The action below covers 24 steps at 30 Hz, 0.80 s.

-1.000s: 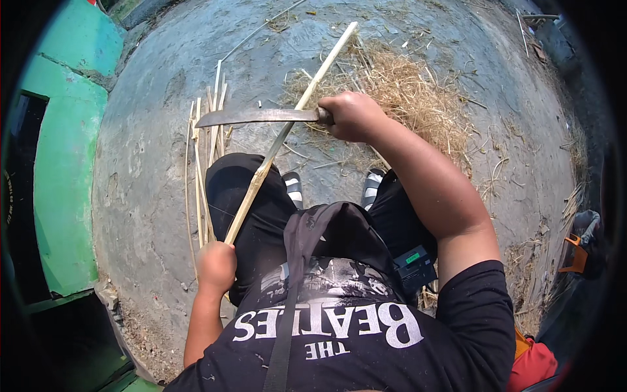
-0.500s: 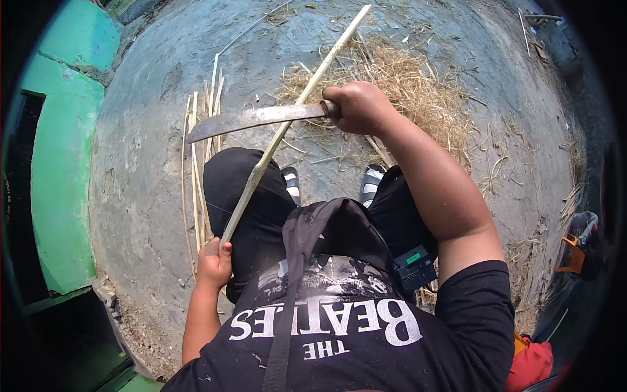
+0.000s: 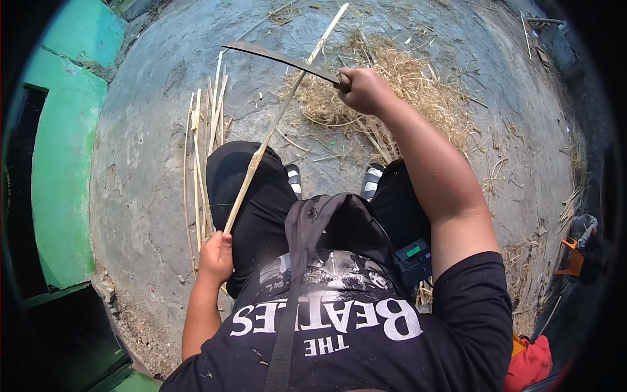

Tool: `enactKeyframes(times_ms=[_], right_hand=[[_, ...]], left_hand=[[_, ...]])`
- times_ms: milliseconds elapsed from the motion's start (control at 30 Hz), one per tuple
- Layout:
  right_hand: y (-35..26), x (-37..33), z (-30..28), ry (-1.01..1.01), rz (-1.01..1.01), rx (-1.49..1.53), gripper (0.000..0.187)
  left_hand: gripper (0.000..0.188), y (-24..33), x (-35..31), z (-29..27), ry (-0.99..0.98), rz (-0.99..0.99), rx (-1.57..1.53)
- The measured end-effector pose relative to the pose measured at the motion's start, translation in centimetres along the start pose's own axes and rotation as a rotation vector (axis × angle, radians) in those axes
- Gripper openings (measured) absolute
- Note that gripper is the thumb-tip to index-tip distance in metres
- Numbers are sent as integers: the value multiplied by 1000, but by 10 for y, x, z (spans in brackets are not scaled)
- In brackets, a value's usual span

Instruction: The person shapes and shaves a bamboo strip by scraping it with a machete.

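My left hand [image 3: 216, 257] is closed round the lower end of a long pale bamboo strip [image 3: 257, 155], which slants up and to the right across my left knee. My right hand [image 3: 367, 90] grips the dark handle of a machete [image 3: 281, 57] with a long, slightly curved blade. That blade lies across the strip near its far end, pointing left. Whether its edge bites into the strip I cannot tell.
Several split bamboo strips [image 3: 198, 166] lie on the concrete ground beside my left leg. A heap of thin shavings [image 3: 405, 91] spreads ahead of my feet. A green wall [image 3: 62, 183] stands at the left; an orange object [image 3: 572, 258] and red cloth [image 3: 530, 363] are at the right.
The machete has moved away from me along the strip, toward its far end, and its blade has turned. The strip's far end has shifted a little to the left.
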State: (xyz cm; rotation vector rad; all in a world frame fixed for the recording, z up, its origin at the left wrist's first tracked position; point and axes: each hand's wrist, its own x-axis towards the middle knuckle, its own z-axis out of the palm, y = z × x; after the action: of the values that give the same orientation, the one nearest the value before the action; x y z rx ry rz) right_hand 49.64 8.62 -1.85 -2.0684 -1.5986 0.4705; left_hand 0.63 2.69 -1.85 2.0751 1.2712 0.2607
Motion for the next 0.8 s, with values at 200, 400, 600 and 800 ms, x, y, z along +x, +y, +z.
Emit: enactKeyframes(times_ms=[200, 400, 600, 800], right_hand=[[-34, -27, 3, 21, -197, -143, 12], [-12, 0, -4, 1, 76, 14, 17], [5, -9, -17, 27, 69, -113, 16], [-39, -23, -9, -41, -420, -381, 14]], left_hand=[[66, -10, -3, -4, -11, 5, -11], [67, 11, 2, 1, 42, -24, 31], [66, -1, 3, -9, -38, -46, 82], [65, -6, 9, -2, -5, 22, 21]])
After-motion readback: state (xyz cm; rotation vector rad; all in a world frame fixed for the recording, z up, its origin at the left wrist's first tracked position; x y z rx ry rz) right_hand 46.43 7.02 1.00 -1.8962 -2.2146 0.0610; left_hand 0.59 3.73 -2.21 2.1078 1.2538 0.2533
